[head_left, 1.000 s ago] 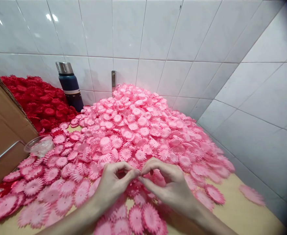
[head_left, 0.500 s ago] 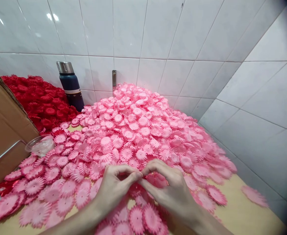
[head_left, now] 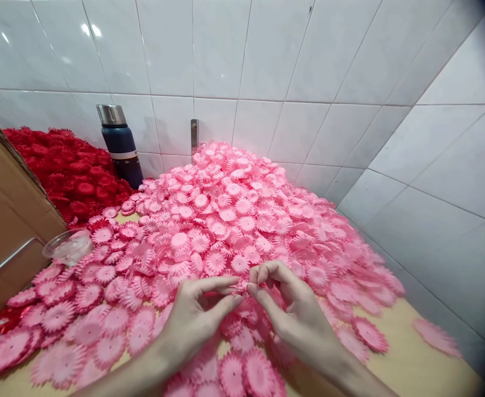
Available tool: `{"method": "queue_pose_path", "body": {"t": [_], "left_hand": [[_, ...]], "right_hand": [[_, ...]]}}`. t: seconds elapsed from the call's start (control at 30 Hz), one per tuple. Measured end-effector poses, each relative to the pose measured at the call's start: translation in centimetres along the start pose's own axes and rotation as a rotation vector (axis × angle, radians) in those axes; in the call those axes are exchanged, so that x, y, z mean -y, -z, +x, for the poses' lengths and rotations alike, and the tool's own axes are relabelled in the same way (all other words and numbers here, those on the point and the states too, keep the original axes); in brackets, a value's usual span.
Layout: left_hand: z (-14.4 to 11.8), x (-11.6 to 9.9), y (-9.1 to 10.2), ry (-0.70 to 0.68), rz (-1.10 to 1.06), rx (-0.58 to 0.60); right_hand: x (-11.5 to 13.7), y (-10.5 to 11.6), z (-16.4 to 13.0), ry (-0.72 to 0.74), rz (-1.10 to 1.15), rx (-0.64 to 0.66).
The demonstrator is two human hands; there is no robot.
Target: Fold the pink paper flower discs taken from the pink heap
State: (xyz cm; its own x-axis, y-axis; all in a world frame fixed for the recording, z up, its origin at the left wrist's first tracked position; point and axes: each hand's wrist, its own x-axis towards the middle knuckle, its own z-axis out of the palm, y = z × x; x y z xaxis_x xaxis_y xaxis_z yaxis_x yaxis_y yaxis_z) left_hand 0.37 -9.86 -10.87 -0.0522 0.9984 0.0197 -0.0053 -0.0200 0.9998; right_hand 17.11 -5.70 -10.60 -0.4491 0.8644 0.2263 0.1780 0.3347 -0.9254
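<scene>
My left hand (head_left: 196,311) is just above the near part of the pink pile, its thumb and index fingertips a little apart with no held thing visible between them. Close beside it, my right hand (head_left: 294,309) has thumb and forefinger pinched together; whatever sits in that pinch is too small to make out. Beneath both hands lie pink scalloped flower-shaped discs (head_left: 242,339), some with a small dark centre hole. More of these make a tall heap (head_left: 229,215) in front of the hands.
A heap of red discs (head_left: 76,176) lies back left beside a dark blue bottle (head_left: 122,151). At left are a cardboard box (head_left: 14,193) and a clear plastic tub (head_left: 70,247). White tiled walls (head_left: 262,49) rise behind and at right. One pink disc (head_left: 436,336) lies apart on the tabletop.
My fingertips, touching each other half a second ago, have come apart. The right hand has moved slightly right and up; the left thumb and index finger have parted.
</scene>
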Motion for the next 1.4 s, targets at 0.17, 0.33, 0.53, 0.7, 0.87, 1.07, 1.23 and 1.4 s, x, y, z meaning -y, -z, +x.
{"method": "queue_pose_path", "body": {"t": [0.17, 0.33, 0.53, 0.7, 0.87, 1.07, 1.23, 1.4], "left_hand": [[-0.1, 0.2, 0.0, -0.041, 0.102, -0.035], [-0.2, 0.4, -0.1, -0.116, 0.077, -0.042], [-0.6, -0.1, 0.0, -0.175, 0.107, -0.045], [-0.1, -0.1, 0.6, -0.159, 0.028, -0.122], [0.5, 0.4, 0.6, -0.021, -0.038, -0.125], [0.1, 0.5, 0.2, -0.049, -0.038, -0.012], [0.0, 0.5, 0.2, -0.124, 0.15, -0.015], [0.0, 0.4, 0.3, -0.158, 0.223, -0.005]], "right_hand": [[-0.4, -0.2, -0.3, 0.192, -0.387, -0.107], [-0.7, -0.2, -0.1, 0.376, -0.656, -0.143], [-1.5, 1.6, 1.0, 0.488, -0.743, -0.223], [-1.8, 5.1, 2.4, 0.322, -0.799, -0.526], [-0.8, 3.3, 1.5, 0.509, -0.564, -0.256], [-1.2, 0.6, 0.3, 0.43, -0.269, -0.006], [-1.2, 0.3, 0.2, 0.465, -0.236, -0.047], [-0.2, -0.1, 0.1, 0.601, -0.213, -0.107]]}}
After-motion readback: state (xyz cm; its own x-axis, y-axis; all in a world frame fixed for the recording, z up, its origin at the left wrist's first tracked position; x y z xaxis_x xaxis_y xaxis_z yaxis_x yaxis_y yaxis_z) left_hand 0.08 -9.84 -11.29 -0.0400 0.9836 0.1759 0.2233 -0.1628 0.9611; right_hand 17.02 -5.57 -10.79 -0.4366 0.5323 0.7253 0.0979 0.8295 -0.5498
